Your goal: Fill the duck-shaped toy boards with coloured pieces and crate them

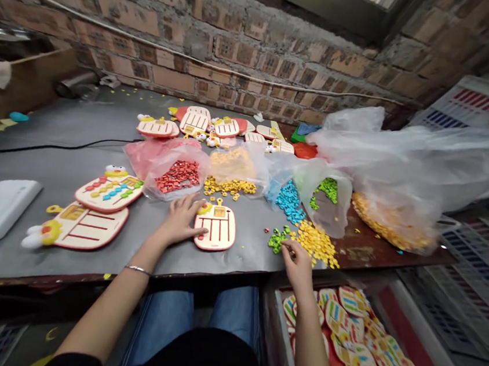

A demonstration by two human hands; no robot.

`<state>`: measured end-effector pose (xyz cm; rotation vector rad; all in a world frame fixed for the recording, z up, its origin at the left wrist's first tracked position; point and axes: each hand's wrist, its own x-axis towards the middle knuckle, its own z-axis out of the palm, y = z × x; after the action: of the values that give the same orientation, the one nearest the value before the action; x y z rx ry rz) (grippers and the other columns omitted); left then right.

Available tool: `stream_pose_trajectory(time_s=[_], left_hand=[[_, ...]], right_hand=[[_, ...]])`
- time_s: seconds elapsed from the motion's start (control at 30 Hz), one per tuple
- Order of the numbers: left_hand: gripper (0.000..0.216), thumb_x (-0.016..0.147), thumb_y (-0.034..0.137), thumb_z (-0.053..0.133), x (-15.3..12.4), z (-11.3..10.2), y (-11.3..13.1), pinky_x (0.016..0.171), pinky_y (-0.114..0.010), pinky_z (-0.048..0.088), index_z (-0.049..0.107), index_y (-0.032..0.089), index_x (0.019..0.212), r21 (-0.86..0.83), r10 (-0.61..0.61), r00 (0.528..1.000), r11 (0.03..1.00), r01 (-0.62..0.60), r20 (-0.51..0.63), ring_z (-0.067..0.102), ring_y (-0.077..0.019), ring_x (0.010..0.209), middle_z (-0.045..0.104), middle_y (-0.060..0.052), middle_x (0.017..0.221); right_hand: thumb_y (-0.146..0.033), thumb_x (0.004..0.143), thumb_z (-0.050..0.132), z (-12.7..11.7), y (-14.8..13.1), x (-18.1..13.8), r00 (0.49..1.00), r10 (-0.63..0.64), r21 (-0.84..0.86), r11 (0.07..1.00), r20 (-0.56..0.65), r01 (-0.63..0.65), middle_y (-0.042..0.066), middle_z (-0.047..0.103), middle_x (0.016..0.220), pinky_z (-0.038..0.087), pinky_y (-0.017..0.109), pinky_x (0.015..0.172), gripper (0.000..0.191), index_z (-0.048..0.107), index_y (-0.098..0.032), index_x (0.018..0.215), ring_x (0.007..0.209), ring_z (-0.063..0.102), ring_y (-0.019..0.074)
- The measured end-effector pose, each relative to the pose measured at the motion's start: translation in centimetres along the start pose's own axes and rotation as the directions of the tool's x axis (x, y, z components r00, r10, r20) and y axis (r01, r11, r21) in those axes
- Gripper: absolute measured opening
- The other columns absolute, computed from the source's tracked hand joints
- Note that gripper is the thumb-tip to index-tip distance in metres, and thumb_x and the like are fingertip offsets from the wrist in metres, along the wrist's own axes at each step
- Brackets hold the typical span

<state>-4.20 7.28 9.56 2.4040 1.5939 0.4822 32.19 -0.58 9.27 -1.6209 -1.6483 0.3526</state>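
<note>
board (pixel 216 226) was cream with red lines | beads were sorted by colour: red beads (pixel 178 176), blue beads (pixel 289 202), green beads (pixel 277 240), yellow beads (pixel 317 243) | table (pixel 79 131) was grey | wall (pixel 241 49) was red-brown brick | jeans (pixel 165 314) were blue

Left hand (pixel 182 218) steadies an abacus board (pixel 216 228); right hand (pixel 298 265) touches yellow beads (pixel 314 241).

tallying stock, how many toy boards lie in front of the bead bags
3: one cream-and-red chick-shaped plastic board touched by the left hand, one with beads and one bare further left. More may be hidden.
</note>
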Motion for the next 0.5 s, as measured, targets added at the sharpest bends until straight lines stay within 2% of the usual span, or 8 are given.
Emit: stream_pose_trajectory(time_s=[0.07, 0.13, 0.23, 0.37, 0.43, 0.5], left_hand=[[0.069, 0.079, 0.057, 0.059, 0.1, 0.3, -0.4, 0.105, -0.051, 0.021, 0.041, 0.025, 0.138, -0.011, -0.004, 0.999, 1.0, 0.004, -0.04, 0.031, -0.0343, 0.133, 0.034, -0.013, 0.149], [0.064, 0.082, 0.054, 0.058, 0.1, 0.4, -0.5, 0.105, -0.051, 0.021, 0.042, 0.025, 0.136, -0.028, 0.015, 0.998, 0.999, -0.017, -0.054, 0.033, -0.0332, 0.132, 0.039, -0.011, 0.147], [0.058, 0.084, 0.049, 0.057, 0.2, 0.4, -0.4, 0.104, -0.05, 0.021, 0.044, 0.024, 0.135, -0.058, 0.037, 0.998, 0.997, -0.04, -0.054, 0.036, -0.0314, 0.13, 0.044, -0.01, 0.143], [0.047, 0.088, 0.042, 0.052, 0.3, 0.3, -0.2, 0.103, -0.049, 0.023, 0.049, 0.023, 0.131, -0.064, 0.029, 0.998, 0.997, -0.032, -0.053, 0.04, -0.0291, 0.127, 0.049, -0.011, 0.139], [0.041, 0.09, 0.037, 0.049, 0.3, 0.3, -0.2, 0.102, -0.048, 0.024, 0.051, 0.024, 0.129, -0.057, 0.018, 0.998, 0.998, -0.021, -0.053, 0.041, -0.0281, 0.126, 0.05, -0.01, 0.138], [0.038, 0.091, 0.033, 0.047, 0.4, 0.3, -0.2, 0.101, -0.048, 0.026, 0.052, 0.025, 0.128, -0.05, 0.007, 0.999, 0.999, -0.009, -0.051, 0.042, -0.0274, 0.126, 0.051, -0.009, 0.138]], right_hand=[[-0.034, 0.089, 0.047, 0.1, 0.6, -0.7, 0.998, 0.014, -0.031, 0.999, -0.067, -0.016, 0.01, 0.068, 0.092, 0.048, 0.036, 0.074, 0.027, 0.068, -0.018, 0.09, 0.085, 0.061, 0.0235], [-0.032, 0.089, 0.046, 0.8, 0.5, -0.3, 0.996, -0.039, -0.084, 0.996, -0.084, 0.032, 0.011, 0.067, 0.095, 0.047, 0.038, 0.08, 0.027, 0.068, -0.018, 0.095, 0.09, 0.06, 0.0243], [-0.029, 0.09, 0.048, 2.6, -0.5, 1.7, 0.99, -0.138, -0.244, 0.961, -0.026, 0.128, 0.011, 0.067, 0.1, 0.042, 0.04, 0.085, 0.025, 0.068, -0.019, 0.101, 0.096, 0.056, 0.0259], [-0.02, 0.087, 0.053, 4.5, -2.1, 4.1, 0.988, -0.101, -0.457, 0.878, 0.116, 0.143, 0.011, 0.068, 0.089, 0.04, 0.037, 0.079, 0.016, 0.069, -0.019, 0.087, 0.09, 0.054, 0.0261], [-0.017, 0.086, 0.053, 5.1, -2.6, 4.6, 0.986, -0.09, -0.448, 0.882, 0.138, 0.144, 0.011, 0.067, 0.084, 0.041, 0.037, 0.077, 0.016, 0.068, -0.018, 0.081, 0.085, 0.055, 0.0251], [-0.018, 0.087, 0.052, 5.5, -2.8, 4.5, 0.986, -0.12, -0.308, 0.939, 0.114, 0.15, 0.011, 0.066, 0.084, 0.044, 0.036, 0.074, 0.015, 0.066, -0.017, 0.083, 0.08, 0.057, 0.0232]])
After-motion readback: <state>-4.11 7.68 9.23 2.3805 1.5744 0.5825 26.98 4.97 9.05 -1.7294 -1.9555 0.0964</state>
